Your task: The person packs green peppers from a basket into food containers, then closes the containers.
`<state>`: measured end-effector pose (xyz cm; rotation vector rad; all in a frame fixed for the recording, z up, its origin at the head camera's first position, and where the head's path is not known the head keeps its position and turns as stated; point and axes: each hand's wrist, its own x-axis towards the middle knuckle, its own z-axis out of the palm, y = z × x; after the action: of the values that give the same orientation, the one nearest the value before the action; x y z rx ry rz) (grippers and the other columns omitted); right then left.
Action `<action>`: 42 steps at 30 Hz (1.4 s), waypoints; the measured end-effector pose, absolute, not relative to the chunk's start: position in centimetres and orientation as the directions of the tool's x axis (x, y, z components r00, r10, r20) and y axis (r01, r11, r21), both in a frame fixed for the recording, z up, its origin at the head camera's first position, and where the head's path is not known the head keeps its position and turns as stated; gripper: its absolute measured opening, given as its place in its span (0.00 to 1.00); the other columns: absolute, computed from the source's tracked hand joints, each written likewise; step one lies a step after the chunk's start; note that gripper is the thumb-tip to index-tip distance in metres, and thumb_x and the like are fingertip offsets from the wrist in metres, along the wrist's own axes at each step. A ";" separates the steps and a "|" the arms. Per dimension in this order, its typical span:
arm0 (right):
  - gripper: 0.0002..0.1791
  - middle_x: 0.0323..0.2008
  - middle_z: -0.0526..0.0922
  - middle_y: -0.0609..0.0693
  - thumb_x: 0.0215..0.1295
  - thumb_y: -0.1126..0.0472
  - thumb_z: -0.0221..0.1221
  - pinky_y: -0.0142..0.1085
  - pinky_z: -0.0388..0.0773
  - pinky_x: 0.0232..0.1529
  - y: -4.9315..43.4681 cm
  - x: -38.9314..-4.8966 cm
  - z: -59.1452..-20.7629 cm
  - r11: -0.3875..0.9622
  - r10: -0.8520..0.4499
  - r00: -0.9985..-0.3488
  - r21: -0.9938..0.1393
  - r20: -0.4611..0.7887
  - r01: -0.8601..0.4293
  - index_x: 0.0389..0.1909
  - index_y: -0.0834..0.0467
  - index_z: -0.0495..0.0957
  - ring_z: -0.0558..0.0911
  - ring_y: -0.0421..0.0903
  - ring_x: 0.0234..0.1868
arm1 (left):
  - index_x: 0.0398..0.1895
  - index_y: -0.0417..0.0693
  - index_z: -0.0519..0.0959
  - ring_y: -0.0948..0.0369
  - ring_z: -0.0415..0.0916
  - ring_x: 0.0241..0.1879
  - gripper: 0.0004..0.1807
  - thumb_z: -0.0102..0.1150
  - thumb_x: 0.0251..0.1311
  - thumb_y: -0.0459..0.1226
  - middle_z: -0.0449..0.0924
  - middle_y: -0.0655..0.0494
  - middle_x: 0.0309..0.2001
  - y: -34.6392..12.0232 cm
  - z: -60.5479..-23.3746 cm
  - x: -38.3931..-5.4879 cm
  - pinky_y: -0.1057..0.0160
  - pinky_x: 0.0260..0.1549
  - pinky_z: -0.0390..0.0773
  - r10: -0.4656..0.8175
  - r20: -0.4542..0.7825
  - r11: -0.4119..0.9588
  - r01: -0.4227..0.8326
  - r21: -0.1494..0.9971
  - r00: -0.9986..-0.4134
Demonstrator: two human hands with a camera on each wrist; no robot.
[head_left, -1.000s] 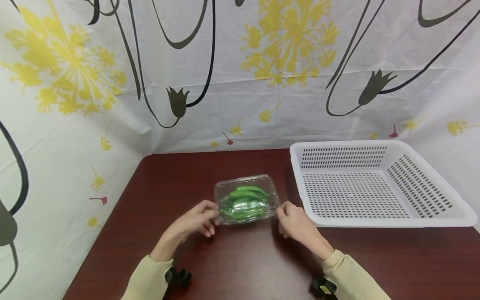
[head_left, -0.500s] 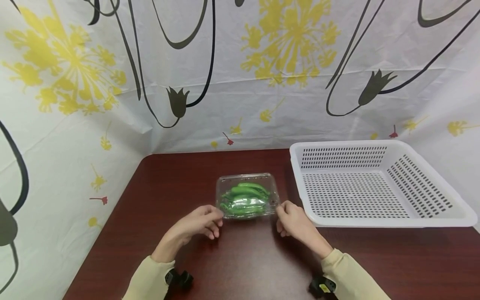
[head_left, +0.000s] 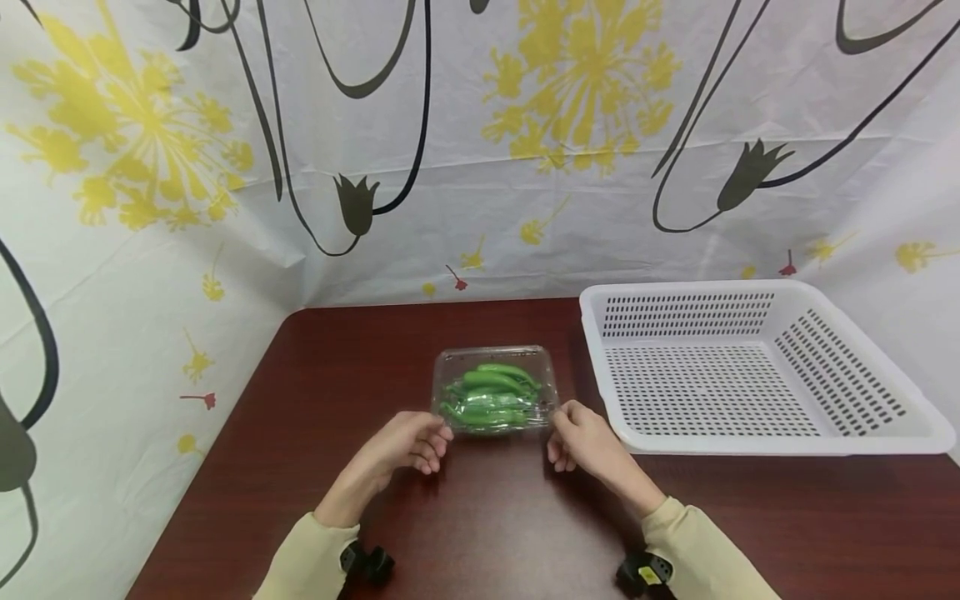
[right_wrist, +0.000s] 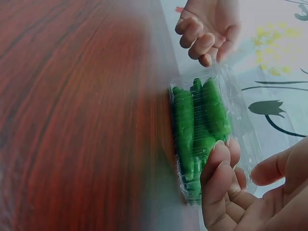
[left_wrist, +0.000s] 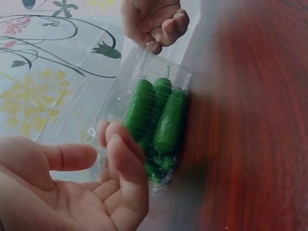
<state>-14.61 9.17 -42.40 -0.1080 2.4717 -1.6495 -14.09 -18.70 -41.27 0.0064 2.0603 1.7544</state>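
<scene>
A clear plastic box (head_left: 452, 367) lies on the table in front of me. Several green peppers (head_left: 497, 393) show through it. At its near left corner my left hand (head_left: 411, 443) pinches the rim between thumb and curled fingers. My right hand (head_left: 591, 448) pinches the near right corner in the same way. Both wrist views show the long peppers (left_wrist: 168, 126) lying side by side along the box wall. In the right wrist view, the fingers of the right hand (right_wrist: 243, 197) cover part of the box's closer end.
A large white perforated plastic basket (head_left: 611, 408) stands on the right of the dark red wooden table (head_left: 360, 350), close beside the right hand. Patterned white cloth (head_left: 450, 192) hangs behind and along the sides. Black wrist cameras (head_left: 367, 564) sit below each sleeve cuff.
The box has turned from a slant to nearly square with the table, its left side shifting slightly away and right. My left hand has moved slightly right with it; the right hand stays nearly still.
</scene>
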 end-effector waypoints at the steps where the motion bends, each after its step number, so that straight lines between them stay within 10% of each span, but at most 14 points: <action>1: 0.11 0.16 0.79 0.52 0.73 0.64 0.44 0.35 0.76 0.17 9.2 -14.6 -42.4 0.377 -0.156 -0.983 -0.926 -0.100 0.034 0.34 0.66 0.71 0.78 0.46 0.14 | 0.39 0.29 0.78 0.64 0.74 0.19 0.15 0.49 0.68 0.37 0.75 0.55 0.23 -18.6 -41.4 -14.1 0.68 0.21 0.76 0.267 -0.313 0.191 -0.268 0.944 -0.912; 42: 0.11 0.18 0.79 0.54 0.76 0.63 0.44 0.35 0.77 0.19 9.6 -15.0 -42.9 0.248 -0.172 -0.976 -0.965 -0.136 0.091 0.39 0.67 0.70 0.79 0.47 0.17 | 0.34 0.39 0.77 0.64 0.73 0.18 0.10 0.48 0.66 0.35 0.73 0.56 0.21 -18.2 -42.0 -14.2 0.69 0.20 0.72 0.234 -0.317 0.187 -0.278 0.942 -0.919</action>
<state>-15.02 9.61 -42.92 -0.0759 2.3036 -1.8040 -14.20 -18.23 -42.04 -0.0407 2.0786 1.7805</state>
